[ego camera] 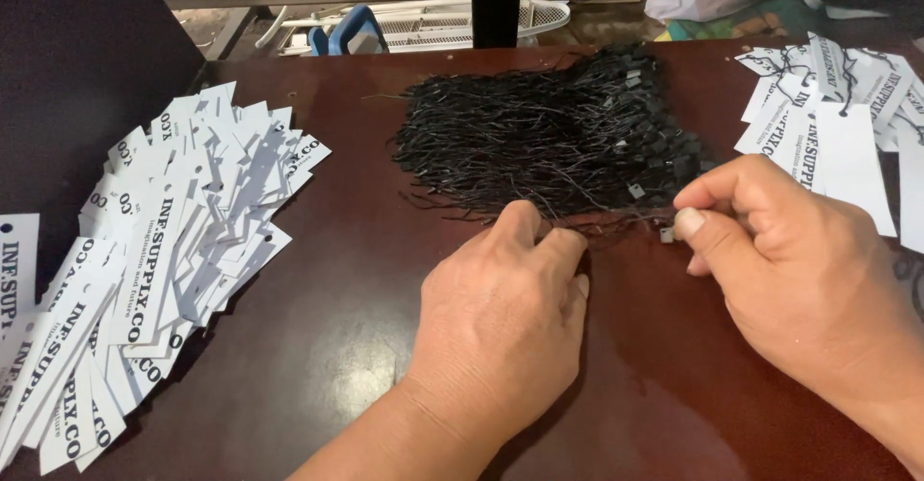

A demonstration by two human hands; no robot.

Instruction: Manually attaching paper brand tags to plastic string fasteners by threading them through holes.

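Note:
A heap of thin black strings with small black plastic fasteners lies in the middle of a dark brown table. My left hand rests palm down at the heap's near edge, fingers curled onto the strands. My right hand pinches one string's small fastener end between thumb and forefinger at the heap's near right corner.
A big fan of white printed paper tags covers the table's left side. More white tags with strings attached lie at the right edge. A dark panel stands at the far left. White and blue plastic items sit beyond the table.

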